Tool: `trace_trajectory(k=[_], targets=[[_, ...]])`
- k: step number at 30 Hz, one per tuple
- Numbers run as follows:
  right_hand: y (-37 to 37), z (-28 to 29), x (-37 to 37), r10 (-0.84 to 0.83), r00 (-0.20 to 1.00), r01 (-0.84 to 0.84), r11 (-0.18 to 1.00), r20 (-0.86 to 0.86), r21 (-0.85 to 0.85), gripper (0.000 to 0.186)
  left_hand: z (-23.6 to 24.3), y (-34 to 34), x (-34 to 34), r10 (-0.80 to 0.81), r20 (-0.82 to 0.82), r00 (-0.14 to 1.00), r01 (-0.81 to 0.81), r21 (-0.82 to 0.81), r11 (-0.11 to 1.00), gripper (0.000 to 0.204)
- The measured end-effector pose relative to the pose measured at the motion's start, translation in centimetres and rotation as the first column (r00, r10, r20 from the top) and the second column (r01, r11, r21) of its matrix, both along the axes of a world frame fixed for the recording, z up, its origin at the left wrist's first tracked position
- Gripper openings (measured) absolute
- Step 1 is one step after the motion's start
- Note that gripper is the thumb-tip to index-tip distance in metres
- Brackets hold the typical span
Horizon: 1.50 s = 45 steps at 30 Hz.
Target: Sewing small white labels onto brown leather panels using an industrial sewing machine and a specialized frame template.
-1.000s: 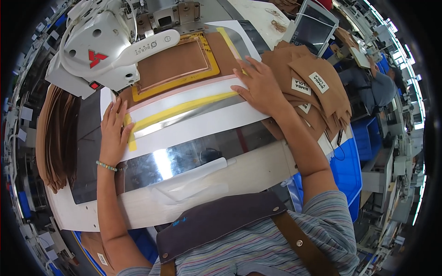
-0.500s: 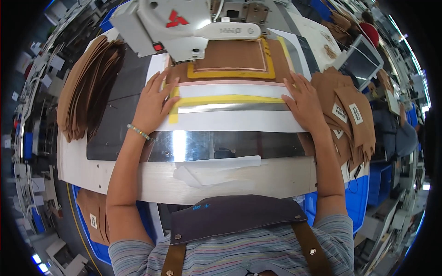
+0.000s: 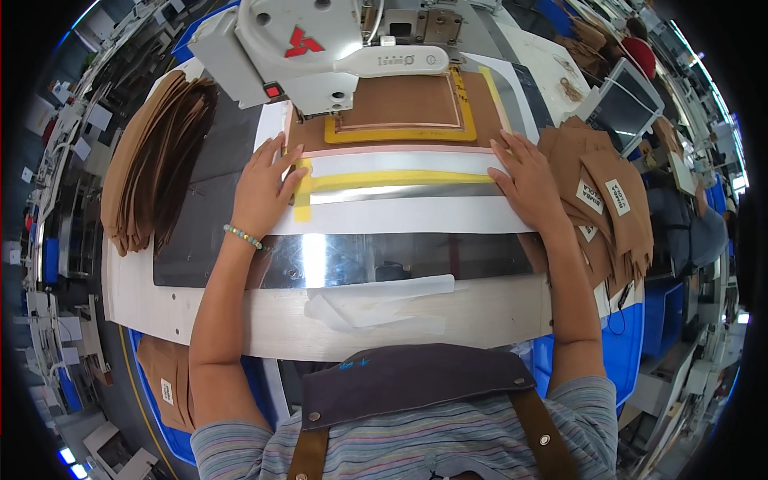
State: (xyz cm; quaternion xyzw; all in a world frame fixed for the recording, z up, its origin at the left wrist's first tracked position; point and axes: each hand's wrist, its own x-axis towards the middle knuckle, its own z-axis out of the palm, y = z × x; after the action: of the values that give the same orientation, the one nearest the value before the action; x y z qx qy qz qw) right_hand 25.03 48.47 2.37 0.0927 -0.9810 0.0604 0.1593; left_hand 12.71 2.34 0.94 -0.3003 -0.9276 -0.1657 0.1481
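A brown fabric panel lies under the sewing machine head, with a yellow rectangular clamp frame resting on it. In front of it is a white template sheet with yellow tape and a pinkish strip along the panel's near edge. My left hand lies flat with fingers spread at the left edge of the sheet and panel. At the right edge, my right hand rests the same way, fingertips by the panel's corner. Neither hand grips anything.
A folded stack of brown pieces stands at the left; labelled brown pieces pile up at the right, beside a screen. White paper scraps lie near the front table edge. Blue bins sit below. A person works at far right.
The whole view has shifted slightly. Both hands stay in the same place on the sheet, and the panel and clamp frame look unmoved beneath the machine.
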Motion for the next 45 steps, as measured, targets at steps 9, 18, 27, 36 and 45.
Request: trace_trajectory(k=[9,18,27,36,45], targets=[[1.3,-1.6,-0.4,0.022,0.986,-0.005,0.995,-0.167,0.103,0.053,-0.7,-0.9,-0.6,-0.053,0.007,0.999,0.053,-0.036,0.998,0.040],[10.4,10.9,6.8,-0.624,0.709,0.617,0.774,-0.328,-0.141,0.024,-0.2,0.0,-0.7,-0.057,0.066,0.996,0.060,-0.039,0.997,0.044],[12.3,9.4,8.6,-0.637,0.761,0.623,0.770,-0.122,-0.137,0.024,1.1,-1.2,-0.2,-0.091,0.102,0.991,0.085,0.063,0.994,0.046],[-2.6,8.7,-7.6,0.178,0.962,-0.235,0.924,-0.205,-0.301,0.018,1.9,1.7,-3.3,-0.170,-0.057,0.984,0.167,-0.055,0.984,0.044],[-10.9,3.7,-17.2,0.175,0.984,-0.176,0.984,0.041,0.039,0.014,-0.1,4.3,-8.3,-0.274,0.079,0.958,0.273,0.021,0.962,0.036]])
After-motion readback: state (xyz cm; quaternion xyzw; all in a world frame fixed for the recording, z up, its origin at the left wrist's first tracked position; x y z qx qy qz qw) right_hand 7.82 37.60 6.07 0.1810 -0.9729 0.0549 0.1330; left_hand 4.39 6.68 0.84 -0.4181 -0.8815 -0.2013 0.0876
